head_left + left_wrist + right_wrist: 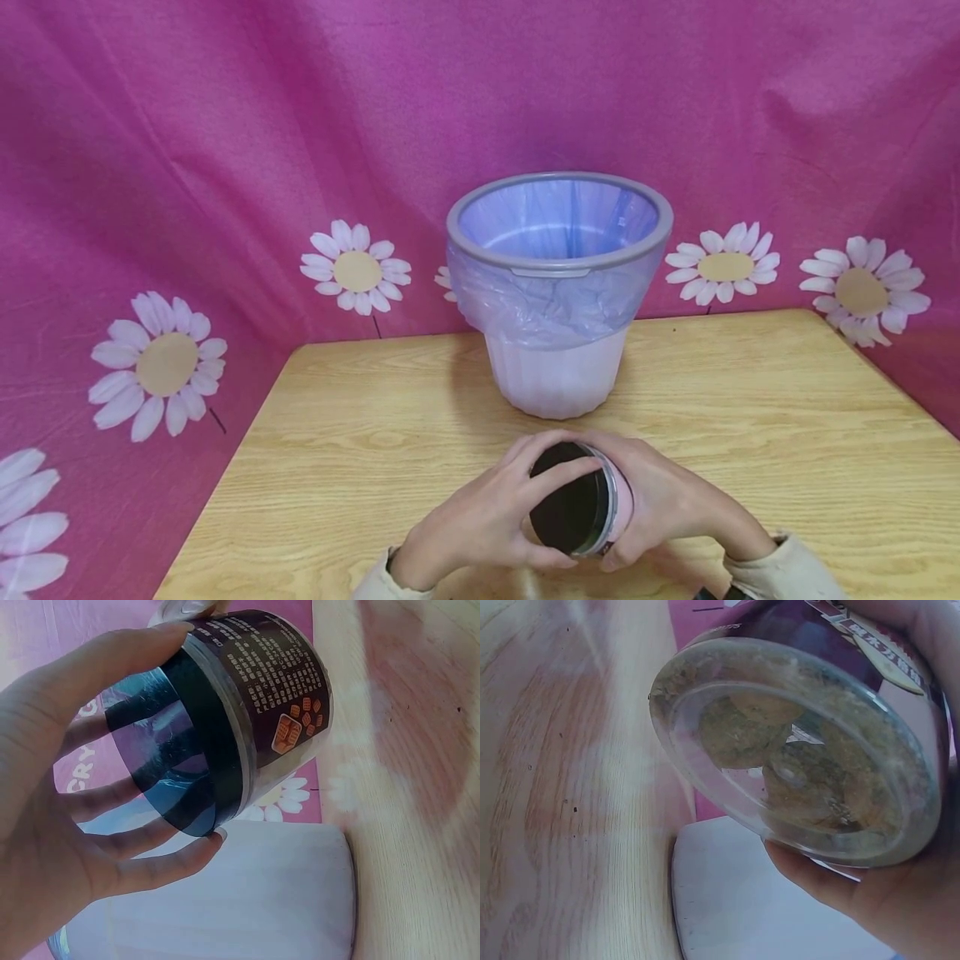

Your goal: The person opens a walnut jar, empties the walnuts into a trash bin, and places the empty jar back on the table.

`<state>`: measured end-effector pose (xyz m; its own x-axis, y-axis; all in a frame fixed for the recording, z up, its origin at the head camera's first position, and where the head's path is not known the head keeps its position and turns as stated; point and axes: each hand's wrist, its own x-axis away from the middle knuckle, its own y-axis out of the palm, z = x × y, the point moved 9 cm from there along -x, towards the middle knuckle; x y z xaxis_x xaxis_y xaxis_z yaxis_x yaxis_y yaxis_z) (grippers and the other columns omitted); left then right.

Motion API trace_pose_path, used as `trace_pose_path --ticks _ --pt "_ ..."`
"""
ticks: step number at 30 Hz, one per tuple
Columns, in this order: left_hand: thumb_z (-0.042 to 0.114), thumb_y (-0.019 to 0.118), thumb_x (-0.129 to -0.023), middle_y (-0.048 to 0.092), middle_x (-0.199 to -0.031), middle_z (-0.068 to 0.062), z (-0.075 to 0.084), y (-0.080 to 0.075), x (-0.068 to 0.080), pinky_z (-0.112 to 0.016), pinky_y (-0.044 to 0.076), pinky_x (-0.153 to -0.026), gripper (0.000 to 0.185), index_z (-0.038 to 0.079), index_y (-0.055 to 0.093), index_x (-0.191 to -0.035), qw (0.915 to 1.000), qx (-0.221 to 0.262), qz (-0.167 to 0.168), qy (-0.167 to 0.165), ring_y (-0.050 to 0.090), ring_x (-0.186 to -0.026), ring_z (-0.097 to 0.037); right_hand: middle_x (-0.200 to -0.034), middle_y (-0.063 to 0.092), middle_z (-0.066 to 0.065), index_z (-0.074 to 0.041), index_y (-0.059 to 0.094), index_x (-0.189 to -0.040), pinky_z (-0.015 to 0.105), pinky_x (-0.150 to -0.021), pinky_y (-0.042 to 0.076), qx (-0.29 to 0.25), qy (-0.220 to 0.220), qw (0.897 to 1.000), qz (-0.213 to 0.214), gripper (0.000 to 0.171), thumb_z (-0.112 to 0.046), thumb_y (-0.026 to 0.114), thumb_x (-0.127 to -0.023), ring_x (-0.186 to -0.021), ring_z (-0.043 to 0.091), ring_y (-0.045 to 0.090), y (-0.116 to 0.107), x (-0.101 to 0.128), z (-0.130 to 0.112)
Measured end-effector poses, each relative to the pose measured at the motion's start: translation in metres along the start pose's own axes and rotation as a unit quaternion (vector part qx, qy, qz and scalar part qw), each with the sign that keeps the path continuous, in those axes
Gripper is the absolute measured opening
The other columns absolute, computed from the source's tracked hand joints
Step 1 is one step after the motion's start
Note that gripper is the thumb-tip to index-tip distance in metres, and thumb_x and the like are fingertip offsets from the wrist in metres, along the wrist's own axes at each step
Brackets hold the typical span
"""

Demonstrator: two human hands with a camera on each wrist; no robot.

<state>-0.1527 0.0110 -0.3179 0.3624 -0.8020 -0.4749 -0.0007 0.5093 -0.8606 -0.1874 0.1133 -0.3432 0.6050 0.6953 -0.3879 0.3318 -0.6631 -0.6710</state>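
Note:
A round clear plastic jar (581, 504) with a dark lid lies on its side between both hands, low over the wooden table (750, 417). My left hand (480, 517) curls its fingers and thumb round the dark translucent lid (172, 750). My right hand (667, 500) grips the jar's body and base. The brown printed label (277, 690) shows in the left wrist view. Through the clear bottom (795, 750) I see brownish round pieces and crumbs, with the right hand's fingers (817, 881) under the rim.
A pale bin (558, 367) with a grey rim (558, 260) and a bluish bag liner stands on the table just behind the jar. A pink cloth with white daisies (356, 271) hangs behind and on both sides.

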Motion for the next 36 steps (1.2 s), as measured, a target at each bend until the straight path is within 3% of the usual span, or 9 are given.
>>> trace_pose_path --ticks 8,19,26,36 --pt "0.045 0.087 -0.066 0.036 -0.144 -0.004 -0.0029 -0.0028 -0.0001 -0.026 0.035 -0.107 0.094 0.021 0.040 -0.143 0.9998 0.004 0.010 -0.015 0.041 -0.128 -0.020 -0.122 0.059 -0.012 -0.022 0.046 -0.138 0.029 -0.084 0.051 -0.017 0.039 0.999 -0.009 0.108 -0.026 0.096 -0.043 -0.100 0.011 0.061 0.0013 0.0000 0.0035" --pt "0.045 0.086 -0.066 0.037 -0.144 -0.001 -0.0058 -0.0012 0.0020 -0.028 0.039 -0.104 0.091 0.023 0.042 -0.143 0.9985 0.028 0.008 -0.046 0.040 -0.129 -0.016 -0.122 0.060 -0.010 -0.024 0.045 -0.139 0.029 -0.085 0.051 -0.001 0.024 1.000 -0.004 0.108 -0.029 0.096 -0.043 -0.100 0.010 0.060 0.0012 -0.0016 0.0001" --pt "0.046 0.087 -0.065 0.038 -0.143 -0.002 -0.0065 -0.0001 0.0022 -0.027 0.039 -0.105 0.093 0.022 0.042 -0.144 0.9985 0.018 0.014 -0.050 0.041 -0.128 -0.018 -0.122 0.060 -0.012 -0.022 0.046 -0.139 0.029 -0.086 0.051 0.002 0.037 0.999 -0.005 0.109 -0.029 0.096 -0.042 -0.101 0.010 0.060 0.0015 -0.0002 0.0028" --pt "0.050 0.087 -0.062 0.041 -0.140 -0.003 -0.0075 -0.0003 0.0017 -0.026 0.038 -0.105 0.096 0.020 0.044 -0.143 0.9981 0.008 0.028 -0.054 0.044 -0.126 -0.018 -0.124 0.059 -0.011 -0.021 0.047 -0.139 0.031 -0.087 0.050 -0.016 0.030 0.999 -0.006 0.104 -0.034 0.095 -0.048 -0.103 0.014 0.060 0.0013 -0.0008 0.0025"
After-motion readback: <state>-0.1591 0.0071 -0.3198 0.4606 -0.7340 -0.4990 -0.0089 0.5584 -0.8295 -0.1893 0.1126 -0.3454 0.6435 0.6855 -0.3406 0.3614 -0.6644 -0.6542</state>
